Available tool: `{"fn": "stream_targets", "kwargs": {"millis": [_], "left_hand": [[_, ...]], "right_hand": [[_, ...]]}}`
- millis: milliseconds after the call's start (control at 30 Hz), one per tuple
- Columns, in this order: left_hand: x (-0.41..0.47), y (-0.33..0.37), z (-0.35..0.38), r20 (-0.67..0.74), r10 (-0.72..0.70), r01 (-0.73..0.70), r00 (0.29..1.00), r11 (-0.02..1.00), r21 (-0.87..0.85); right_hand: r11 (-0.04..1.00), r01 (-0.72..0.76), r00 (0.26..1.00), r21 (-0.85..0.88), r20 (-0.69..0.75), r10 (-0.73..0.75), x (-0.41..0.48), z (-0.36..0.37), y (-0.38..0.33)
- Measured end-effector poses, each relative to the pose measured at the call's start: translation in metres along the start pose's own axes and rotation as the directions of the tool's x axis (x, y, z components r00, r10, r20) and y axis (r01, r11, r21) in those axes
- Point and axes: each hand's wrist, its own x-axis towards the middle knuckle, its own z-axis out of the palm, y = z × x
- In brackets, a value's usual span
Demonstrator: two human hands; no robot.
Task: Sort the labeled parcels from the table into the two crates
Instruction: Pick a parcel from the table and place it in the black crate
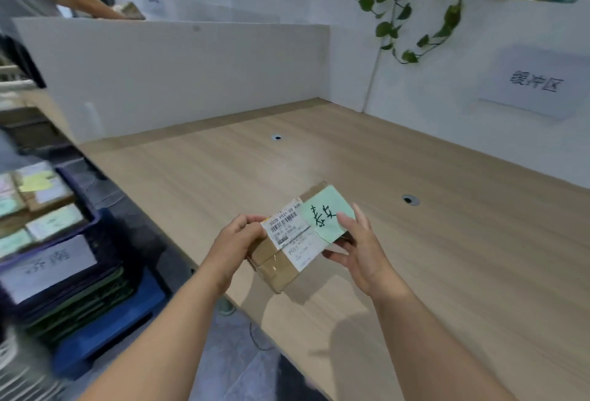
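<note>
Parcel (289, 252) up in both grips, just above the tabletop (447, 273)!
My left grip (236, 237) curls round its 9 o'clock end beside the barcode label (285, 227). My right grip (359, 250) pinches the 3 o'clock end, fingers on the green note (325, 212). The parcel is tilted, its shadow beneath. At 9 o'clock, a blue crate (105, 237) holds more parcels.

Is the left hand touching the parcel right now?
Touching. The head view shows the left hand with its fingers curled over the left end of the parcel, beside the barcode label, with no gap.
</note>
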Motion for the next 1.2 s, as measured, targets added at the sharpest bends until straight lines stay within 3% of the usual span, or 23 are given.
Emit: {"fn": "stream_targets", "kwargs": {"millis": [133, 233, 400, 567, 1000, 1200], "left_hand": [[0.009, -0.006, -0.027, -0.14, 0.022, -0.029, 0.99, 0.998, -0.051], [0.017, -0.01, -0.045, -0.284, 0.032, -0.048, 0.958, 0.998, -0.051], [0.026, -0.01, -0.069, -0.304, -0.02, 0.02, 0.952, 1.0, -0.002], [0.025, 0.003, -0.092, -0.471, 0.011, -0.024, 0.882, 0.999, -0.023], [-0.006, -0.019, -0.156, -0.713, -0.026, -0.044, 0.701, 0.996, -0.079], [-0.023, -0.028, -0.228, -0.725, -0.061, -0.032, 0.686, 0.993, -0.114]], "right_hand": [[0.997, -0.056, 0.995, -0.058, 0.08, 0.061, 0.024, 0.014, 0.003], [0.993, -0.112, 0.984, 0.03, 0.141, 0.107, 0.047, 0.032, 0.009], [0.968, -0.163, 0.968, 0.19, 0.218, 0.121, 0.08, 0.071, 0.016], [0.993, -0.101, 0.938, -0.066, 0.326, 0.117, 0.103, 0.096, 0.019], [0.976, 0.02, 0.874, -0.218, 0.478, 0.089, 0.1, 0.189, 0.054], [0.948, 0.062, 0.832, -0.311, 0.541, 0.123, 0.092, 0.26, 0.069]]}}
